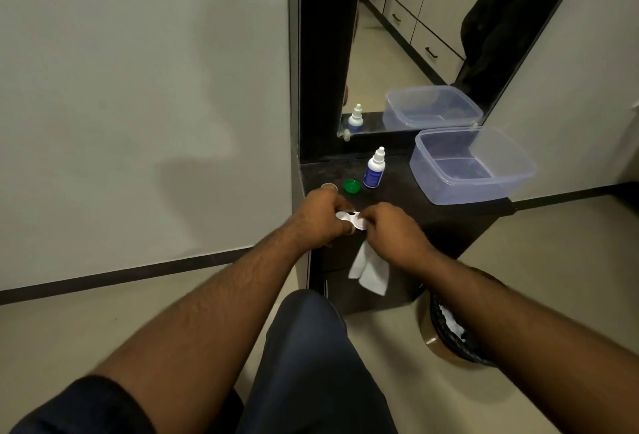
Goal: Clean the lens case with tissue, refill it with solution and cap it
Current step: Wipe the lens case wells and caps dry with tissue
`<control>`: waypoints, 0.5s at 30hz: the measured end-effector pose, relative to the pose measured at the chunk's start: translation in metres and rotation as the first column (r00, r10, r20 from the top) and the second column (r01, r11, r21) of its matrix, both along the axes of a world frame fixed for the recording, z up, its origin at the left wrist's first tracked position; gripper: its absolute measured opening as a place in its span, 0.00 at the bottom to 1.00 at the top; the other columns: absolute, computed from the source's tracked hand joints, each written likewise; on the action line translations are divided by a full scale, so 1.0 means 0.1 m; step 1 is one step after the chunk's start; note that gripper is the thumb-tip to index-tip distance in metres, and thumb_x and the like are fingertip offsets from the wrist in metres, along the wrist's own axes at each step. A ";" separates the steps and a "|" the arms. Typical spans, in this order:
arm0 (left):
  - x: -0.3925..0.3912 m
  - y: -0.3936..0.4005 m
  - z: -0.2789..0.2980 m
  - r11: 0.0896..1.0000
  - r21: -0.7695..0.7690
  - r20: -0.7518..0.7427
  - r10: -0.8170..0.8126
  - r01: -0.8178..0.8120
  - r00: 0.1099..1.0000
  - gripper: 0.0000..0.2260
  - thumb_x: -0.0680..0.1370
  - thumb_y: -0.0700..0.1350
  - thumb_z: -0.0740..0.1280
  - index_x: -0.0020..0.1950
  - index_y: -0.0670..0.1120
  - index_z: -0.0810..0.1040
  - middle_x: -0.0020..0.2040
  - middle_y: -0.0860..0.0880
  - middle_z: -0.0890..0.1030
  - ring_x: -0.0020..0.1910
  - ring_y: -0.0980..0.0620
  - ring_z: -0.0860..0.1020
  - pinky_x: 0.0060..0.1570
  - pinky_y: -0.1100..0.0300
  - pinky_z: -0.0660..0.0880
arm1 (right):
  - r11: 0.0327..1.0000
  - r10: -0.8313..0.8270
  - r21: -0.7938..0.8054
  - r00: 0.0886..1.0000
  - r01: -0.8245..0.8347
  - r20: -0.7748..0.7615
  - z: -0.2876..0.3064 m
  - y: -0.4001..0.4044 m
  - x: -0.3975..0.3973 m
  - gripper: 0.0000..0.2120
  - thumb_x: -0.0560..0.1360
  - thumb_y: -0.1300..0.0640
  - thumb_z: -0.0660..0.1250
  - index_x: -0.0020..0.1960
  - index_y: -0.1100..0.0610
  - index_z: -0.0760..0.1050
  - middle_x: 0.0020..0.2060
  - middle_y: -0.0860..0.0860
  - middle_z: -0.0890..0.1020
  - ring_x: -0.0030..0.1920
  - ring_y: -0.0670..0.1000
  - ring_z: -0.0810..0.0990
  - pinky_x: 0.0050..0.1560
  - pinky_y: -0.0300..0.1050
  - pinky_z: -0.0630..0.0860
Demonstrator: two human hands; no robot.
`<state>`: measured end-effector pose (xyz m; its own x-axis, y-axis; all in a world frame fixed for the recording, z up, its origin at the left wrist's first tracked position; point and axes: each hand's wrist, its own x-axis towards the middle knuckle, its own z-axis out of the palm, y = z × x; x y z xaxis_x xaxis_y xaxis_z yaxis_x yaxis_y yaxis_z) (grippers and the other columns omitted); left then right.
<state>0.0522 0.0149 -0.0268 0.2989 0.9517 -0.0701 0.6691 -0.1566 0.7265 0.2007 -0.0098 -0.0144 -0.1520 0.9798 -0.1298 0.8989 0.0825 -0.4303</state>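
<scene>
Wiping step, mid frame: left hand (pixel 323 214) grips case (pixel 349 219), right hand (pixel 387 229) pinches tissue (pixel 368 269) at one well. Both caps off: green cap (pixel 351 186) beside bottle (pixel 375 169). Next likely: drop tissue, take bottle, refill

Single head-worn cam, wide-angle, looking fwd and steeply down from above. Both forearms run in from bottom edge; left hand (pixel 320 214) and right hand (pixel 390 231) near centre, close range. Dark cabinet top (pixel 397 198) mid-frame, mirror (pixel 408 53) beyond, floor and wall at the bowed edges. No 2nd view, so no overlap.
</scene>
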 end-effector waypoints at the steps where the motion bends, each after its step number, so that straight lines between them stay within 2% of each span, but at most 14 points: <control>1: -0.01 0.00 0.01 1.000 0.005 0.008 -0.003 0.003 1.000 0.14 0.70 0.42 0.75 0.55 0.43 0.82 0.49 0.50 0.76 0.40 0.56 0.76 0.31 0.65 0.77 | 0.980 -0.139 -0.171 0.966 0.102 -0.217 0.03 0.06 0.00 0.10 0.77 0.61 0.63 0.54 0.56 0.80 0.50 0.55 0.82 0.48 0.54 0.79 0.48 0.48 0.74; 2: -0.02 -0.01 0.02 1.000 0.005 0.016 -0.002 0.002 1.000 0.14 0.70 0.42 0.75 0.55 0.43 0.82 0.49 0.50 0.78 0.42 0.56 0.77 0.35 0.64 0.78 | 0.927 -0.288 -0.347 0.866 0.144 -0.410 0.07 0.10 0.04 0.09 0.77 0.61 0.63 0.53 0.58 0.81 0.49 0.57 0.83 0.47 0.53 0.79 0.48 0.48 0.75; 3: -0.03 -0.01 0.03 1.000 -0.001 0.022 -0.001 0.001 1.000 0.14 0.70 0.43 0.75 0.54 0.43 0.83 0.50 0.49 0.80 0.44 0.55 0.77 0.40 0.63 0.78 | 0.866 -0.424 -0.477 0.724 0.150 -0.544 0.13 0.10 0.08 0.10 0.77 0.62 0.63 0.55 0.59 0.80 0.48 0.58 0.83 0.46 0.53 0.79 0.48 0.48 0.75; 4: -0.03 -0.02 0.03 1.000 -0.009 0.027 0.001 -0.001 1.000 0.14 0.70 0.43 0.75 0.53 0.43 0.83 0.50 0.49 0.80 0.44 0.55 0.77 0.40 0.63 0.78 | 0.828 -0.518 -0.540 0.573 0.149 -0.636 0.16 0.08 0.13 0.11 0.77 0.63 0.62 0.56 0.60 0.79 0.48 0.58 0.82 0.45 0.54 0.78 0.49 0.50 0.74; 5: -0.03 -0.01 0.03 1.000 -0.021 0.033 0.003 -0.003 0.999 0.13 0.70 0.42 0.75 0.53 0.43 0.83 0.50 0.49 0.79 0.43 0.55 0.77 0.36 0.64 0.77 | 0.817 -0.560 -0.554 0.446 0.159 -0.698 0.17 0.05 0.19 0.11 0.78 0.64 0.61 0.57 0.60 0.79 0.47 0.57 0.81 0.44 0.53 0.77 0.49 0.50 0.74; 6: -0.02 -0.01 0.03 0.999 -0.034 0.040 0.009 -0.007 0.999 0.13 0.70 0.41 0.75 0.54 0.43 0.82 0.49 0.51 0.77 0.41 0.56 0.76 0.31 0.65 0.76 | 0.820 -0.568 -0.544 0.364 0.177 -0.738 0.17 0.02 0.23 0.11 0.78 0.64 0.61 0.56 0.59 0.79 0.45 0.56 0.80 0.43 0.52 0.77 0.49 0.50 0.75; 7: -0.02 -0.01 0.02 0.999 -0.048 0.046 0.015 -0.013 0.999 0.14 0.70 0.40 0.75 0.54 0.43 0.81 0.49 0.52 0.75 0.39 0.56 0.76 0.28 0.67 0.75 | 0.831 -0.556 -0.523 0.335 0.191 -0.761 0.15 -0.01 0.25 0.10 0.78 0.64 0.61 0.54 0.58 0.80 0.45 0.55 0.80 0.43 0.51 0.77 0.49 0.48 0.76; 8: -0.02 0.00 0.02 0.998 -0.060 0.052 0.018 -0.015 0.999 0.14 0.70 0.40 0.75 0.55 0.44 0.81 0.50 0.52 0.74 0.39 0.56 0.75 0.26 0.68 0.75 | 0.844 -0.536 -0.498 0.343 0.198 -0.772 0.12 -0.04 0.24 0.10 0.78 0.64 0.61 0.53 0.57 0.80 0.45 0.54 0.81 0.43 0.50 0.77 0.48 0.47 0.77; 10: -0.02 0.01 0.01 0.997 -0.079 0.066 0.019 -0.014 0.998 0.15 0.70 0.40 0.75 0.56 0.44 0.80 0.52 0.52 0.73 0.40 0.55 0.76 0.26 0.68 0.74 | 0.887 -0.461 -0.398 0.442 0.233 -0.769 0.07 -0.05 0.22 0.10 0.78 0.63 0.62 0.55 0.57 0.79 0.47 0.52 0.82 0.45 0.49 0.79 0.49 0.45 0.77; 13: -0.03 0.01 0.00 0.994 -0.106 0.096 0.018 -0.007 0.995 0.14 0.70 0.40 0.74 0.55 0.44 0.80 0.51 0.51 0.76 0.40 0.55 0.77 0.26 0.67 0.76 | 0.970 -0.217 -0.057 0.742 0.235 -0.634 0.01 -0.04 0.20 0.10 0.75 0.63 0.67 0.54 0.55 0.80 0.48 0.47 0.83 0.48 0.43 0.79 0.51 0.38 0.76; 15: -0.03 0.00 -0.01 0.994 -0.112 0.114 0.016 -0.003 0.993 0.13 0.70 0.40 0.75 0.54 0.44 0.80 0.51 0.49 0.78 0.40 0.54 0.79 0.27 0.66 0.77 | 0.984 -0.083 0.095 0.868 0.147 -0.489 -0.02 -0.06 0.15 0.09 0.74 0.62 0.68 0.53 0.55 0.81 0.46 0.45 0.82 0.45 0.40 0.78 0.46 0.31 0.73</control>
